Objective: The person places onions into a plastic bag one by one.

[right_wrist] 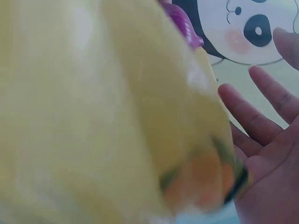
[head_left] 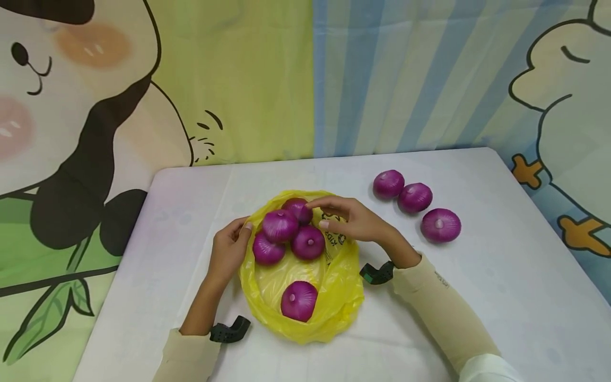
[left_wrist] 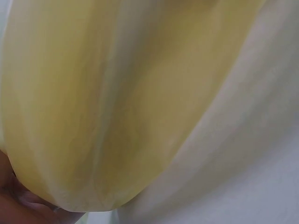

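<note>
A yellow plastic bag (head_left: 350,297) stands with its mouth spread wide, several purple onions (head_left: 279,225) inside. Most are bunched at the back left, while one onion (head_left: 299,301) sits apart near the front. My left hand (head_left: 228,252) pinches the bag's left rim between thumb and fingers; in the left wrist view, the bag's yellow side (left_wrist: 93,116) covers much of that hand. Over the bag's back right rim reaches my right hand (head_left: 355,220), its index fingertip right at the rearmost onion (head_left: 297,210). The right wrist view shows those fingers (right_wrist: 247,114) spread and extended.
Three more onions lie on the white table (head_left: 482,297) at the back right: one onion (head_left: 389,184) close to a second (head_left: 415,198), and a third (head_left: 441,225) nearer the front. A printed curtain (head_left: 267,79) hangs behind the table's far edge.
</note>
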The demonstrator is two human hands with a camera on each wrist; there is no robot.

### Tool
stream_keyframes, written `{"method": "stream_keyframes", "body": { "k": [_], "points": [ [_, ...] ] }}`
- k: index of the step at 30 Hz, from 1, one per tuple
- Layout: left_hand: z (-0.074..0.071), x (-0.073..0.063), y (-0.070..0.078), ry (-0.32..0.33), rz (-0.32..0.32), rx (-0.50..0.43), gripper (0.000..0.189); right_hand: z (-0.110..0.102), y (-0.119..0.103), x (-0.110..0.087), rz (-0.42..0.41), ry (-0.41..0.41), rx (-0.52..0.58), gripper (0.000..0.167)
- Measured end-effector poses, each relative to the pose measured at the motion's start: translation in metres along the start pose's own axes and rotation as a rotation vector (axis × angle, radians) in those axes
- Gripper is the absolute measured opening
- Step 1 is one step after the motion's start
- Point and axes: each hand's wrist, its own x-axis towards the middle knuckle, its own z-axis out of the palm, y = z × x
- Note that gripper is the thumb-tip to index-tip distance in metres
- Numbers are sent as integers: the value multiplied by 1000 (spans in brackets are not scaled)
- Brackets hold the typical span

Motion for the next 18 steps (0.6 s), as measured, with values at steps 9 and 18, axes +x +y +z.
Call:
{"method": "stream_keyframes", "body": {
  "k": [9, 18],
  "points": [
    [-1, -12, 30, -13, -1, 19, 29, -20, 3, -23, 13, 112, -25, 37],
    [-2, -14, 36, -19, 0, 19, 28, -33, 6, -48, 40, 168, -64, 39]
  ]
}}
